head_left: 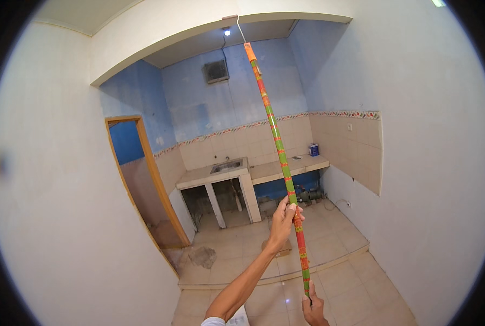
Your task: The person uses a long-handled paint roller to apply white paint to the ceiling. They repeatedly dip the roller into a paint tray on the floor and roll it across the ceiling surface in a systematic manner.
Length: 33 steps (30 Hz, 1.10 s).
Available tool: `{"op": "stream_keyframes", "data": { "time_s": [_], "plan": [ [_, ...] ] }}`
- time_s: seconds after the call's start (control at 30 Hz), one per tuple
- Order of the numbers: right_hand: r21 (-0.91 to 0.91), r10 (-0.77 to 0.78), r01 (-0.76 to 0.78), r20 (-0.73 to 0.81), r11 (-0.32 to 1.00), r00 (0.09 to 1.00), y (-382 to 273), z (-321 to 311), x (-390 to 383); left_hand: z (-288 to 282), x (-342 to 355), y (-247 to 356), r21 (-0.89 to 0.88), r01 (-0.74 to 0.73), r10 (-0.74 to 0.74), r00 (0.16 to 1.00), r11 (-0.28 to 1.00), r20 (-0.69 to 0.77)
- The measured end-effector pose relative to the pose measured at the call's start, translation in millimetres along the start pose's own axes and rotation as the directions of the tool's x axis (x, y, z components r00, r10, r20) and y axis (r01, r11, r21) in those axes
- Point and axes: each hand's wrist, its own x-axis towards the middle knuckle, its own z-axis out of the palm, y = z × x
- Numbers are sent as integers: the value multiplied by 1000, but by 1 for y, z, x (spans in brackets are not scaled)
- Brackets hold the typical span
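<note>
A long pole (279,144), banded in green, red and orange, slants up and away from me. A paint roller (230,18) on a thin bent wire frame is fixed to its far end. The roller lies against the lower edge of the cream beam (199,23) above the kitchen opening. My left hand (282,224) is closed around the pole below its middle, the arm stretched forward. Lower down, my right hand (314,309) grips the pole near its bottom end; part of this hand is cut off by the picture's edge.
Beyond the beam is a tiled counter with a sink (227,165) and a blue box (314,149). A wooden door frame (150,179) stands left. A low floor step (329,264) crosses ahead. A crumpled plastic sheet (203,256) and cardboard (279,250) lie on the raised floor.
</note>
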Motion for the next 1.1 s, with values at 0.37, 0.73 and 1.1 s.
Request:
{"op": "stream_keyframes", "data": {
  "time_s": [0.37, 0.73, 1.1],
  "plan": [
    [7, 176, -180, 160, 984, 971, -21, 12, 56, -25, 43, 17, -5, -94, 93, 993, 996, -68],
    [-31, 247, -245, 137, 969, 959, 9, 9, 27, -26, 30, -21, 5, -2, 2, 1000, 1000, 8],
    [-352, -74, 87, 50, 932, 996, 73, -31, -98, 4, -18, -40, -150, 73, -66, 996, 986, 55]
  ]
}}
